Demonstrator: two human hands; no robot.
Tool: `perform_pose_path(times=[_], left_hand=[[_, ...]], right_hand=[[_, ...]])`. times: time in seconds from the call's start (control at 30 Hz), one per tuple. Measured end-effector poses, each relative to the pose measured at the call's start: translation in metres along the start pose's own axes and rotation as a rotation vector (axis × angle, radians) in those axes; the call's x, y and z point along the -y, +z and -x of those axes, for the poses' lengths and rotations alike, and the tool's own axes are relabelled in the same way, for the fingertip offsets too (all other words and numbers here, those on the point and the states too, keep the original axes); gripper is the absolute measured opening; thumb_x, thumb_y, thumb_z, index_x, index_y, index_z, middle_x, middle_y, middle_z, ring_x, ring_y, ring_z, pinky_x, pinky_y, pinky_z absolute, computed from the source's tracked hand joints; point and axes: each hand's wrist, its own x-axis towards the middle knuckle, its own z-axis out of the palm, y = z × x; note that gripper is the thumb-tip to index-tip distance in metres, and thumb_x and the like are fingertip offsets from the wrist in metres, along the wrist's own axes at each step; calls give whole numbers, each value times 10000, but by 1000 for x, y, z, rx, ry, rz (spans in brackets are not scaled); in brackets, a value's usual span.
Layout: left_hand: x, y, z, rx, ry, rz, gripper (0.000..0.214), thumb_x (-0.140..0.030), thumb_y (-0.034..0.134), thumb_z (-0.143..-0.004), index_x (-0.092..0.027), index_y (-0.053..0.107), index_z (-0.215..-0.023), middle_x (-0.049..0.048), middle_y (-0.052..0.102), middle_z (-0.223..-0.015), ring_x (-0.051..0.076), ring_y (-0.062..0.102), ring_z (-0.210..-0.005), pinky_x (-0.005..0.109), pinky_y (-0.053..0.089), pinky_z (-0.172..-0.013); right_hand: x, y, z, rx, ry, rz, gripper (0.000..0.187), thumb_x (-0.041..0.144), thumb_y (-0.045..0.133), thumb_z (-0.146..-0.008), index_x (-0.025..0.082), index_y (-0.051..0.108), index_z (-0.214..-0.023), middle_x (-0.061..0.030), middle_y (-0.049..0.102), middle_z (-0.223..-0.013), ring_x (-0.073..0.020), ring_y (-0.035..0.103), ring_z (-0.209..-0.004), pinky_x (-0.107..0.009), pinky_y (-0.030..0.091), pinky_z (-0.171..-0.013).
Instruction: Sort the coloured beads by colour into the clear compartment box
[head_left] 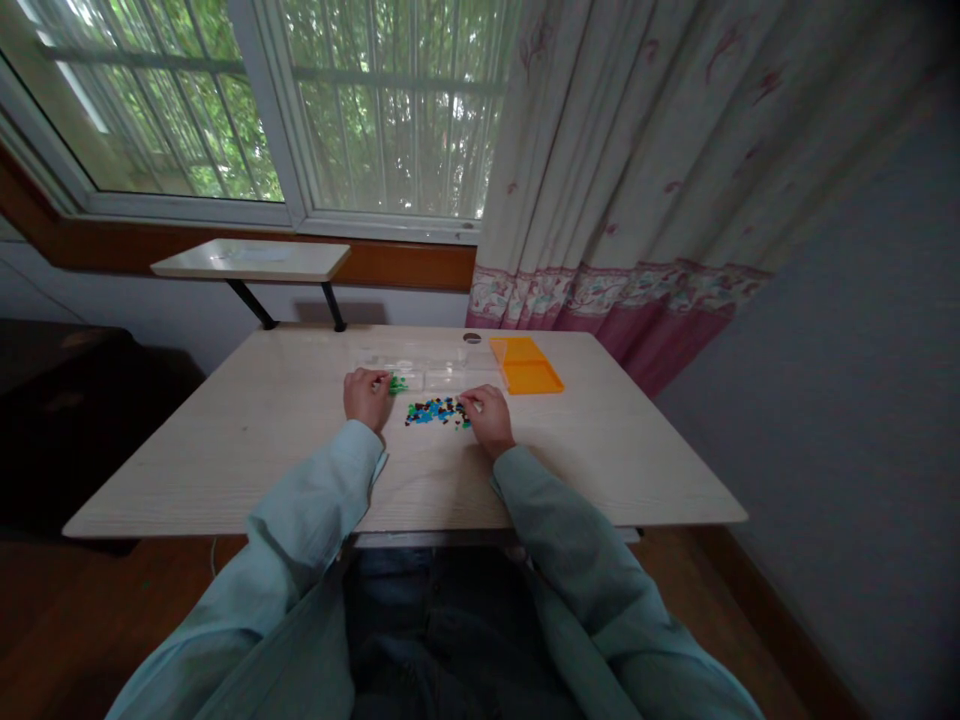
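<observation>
The shapes of the multicolored pieces (430, 411) and whether the left hand (365, 399) or right hand (490, 417) pinches any are too small to tell; the curtain (637, 130) is cropped.

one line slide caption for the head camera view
Left hand beside green pieces, right hand at a multicoloured scatter of pieces on a pale desk.

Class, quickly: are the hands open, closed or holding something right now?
Left hand: fingers curled by the green pieces; cannot tell if holding one.
Right hand: fingers bent at the mixed pile; cannot tell if holding one.
</observation>
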Motion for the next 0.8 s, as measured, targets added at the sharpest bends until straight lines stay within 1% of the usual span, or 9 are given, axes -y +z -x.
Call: perform_pose_path(times=[0.23,0.37,0.4,0.5,0.57,0.63,0.7,0.8], left_hand=[[4,4,0,31,-38,-6,313,-388,462,-867,-219,724,-893,75,574,-740,242,525,-814,407,400,-799],[-5,0,1,39,-31,-4,332,-386,439,-884,-215,720,-926,82,559,-745,253,512,-816,427,399,-800],[-9,-2,2,50,-2,-3,334,-384,432,-891,-215,716,-941,86,559,-753,257,506,-828,431,398,-804],[-28,-6,8,130,207,19,317,-351,420,-912,-233,687,-1035,86,572,-834,244,497,-877,418,398,-830],[-43,-7,13,247,365,58,304,-344,431,-915,-246,665,-1083,78,578,-879,228,496,-894,395,402,-830],[-55,-7,18,346,489,84,292,-362,463,-907,-255,654,-1101,70,579,-876,218,492,-887,376,403,-816],[-63,-6,21,394,545,85,294,-384,488,-898,-259,647,-1111,68,578,-883,215,488,-891,367,402,-807],[-68,-6,22,400,574,79,305,-400,499,-896,-252,642,-1121,67,583,-881,211,484,-884,358,398,-796]], right_hand=[[-1,0,0,0,14,-30,173,314,591,-840,198,707,-785,-56,662,-797,-200,572,-836,-339,430,-813],[-4,2,-1,-10,59,-97,176,322,594,-832,199,706,-775,-48,661,-781,-191,581,-823,-331,442,-810],[-5,3,-1,-11,74,-123,178,326,594,-829,199,705,-771,-46,659,-779,-188,583,-817,-327,445,-805],[-5,6,-2,-2,110,-193,195,348,596,-819,196,705,-764,-42,653,-770,-181,588,-798,-317,456,-780],[-4,8,-2,14,114,-218,208,360,592,-817,193,707,-770,-42,650,-768,-178,590,-792,-311,461,-765],[-2,9,-1,34,104,-233,215,368,590,-816,193,708,-777,-39,647,-769,-172,593,-784,-301,464,-751],[1,10,-1,55,94,-257,216,375,592,-813,195,708,-782,-35,641,-770,-163,592,-773,-289,466,-734],[4,12,0,89,95,-329,231,400,602,-803,196,708,-775,-32,626,-770,-151,580,-749,-272,466,-700]])
